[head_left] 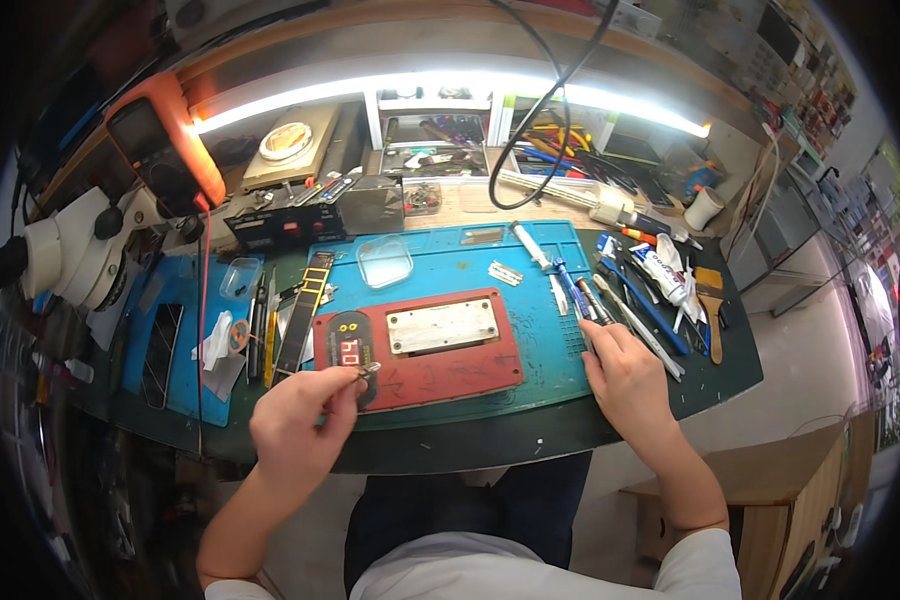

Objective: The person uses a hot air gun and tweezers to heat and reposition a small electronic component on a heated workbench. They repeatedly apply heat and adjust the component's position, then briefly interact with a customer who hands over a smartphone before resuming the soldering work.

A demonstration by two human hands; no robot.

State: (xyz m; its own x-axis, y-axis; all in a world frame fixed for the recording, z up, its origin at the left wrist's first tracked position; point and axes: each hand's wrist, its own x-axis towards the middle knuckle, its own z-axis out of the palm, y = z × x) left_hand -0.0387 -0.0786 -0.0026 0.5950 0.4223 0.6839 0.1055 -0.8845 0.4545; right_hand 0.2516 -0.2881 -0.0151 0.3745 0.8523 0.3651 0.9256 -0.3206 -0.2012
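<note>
My left hand is raised over the near left corner of a red heating plate. Its thumb and forefinger pinch a tiny shiny piece, too small to name. The plate has a lit red digit display and a pale metal block screwed on top. At the right edge of the blue work mat, my right hand has its fingers closed around the near end of a slim pen-like tool. Its exact kind is partly hidden. Beside it lie a blue-and-white syringe and a white syringe.
A clear plastic box rests on the mat. Brushes, a white tube and a blue pen-shaped tool crowd the right side. To the left are a phone-sized dark panel, an orange multimeter and a microscope. A black cable loops overhead.
</note>
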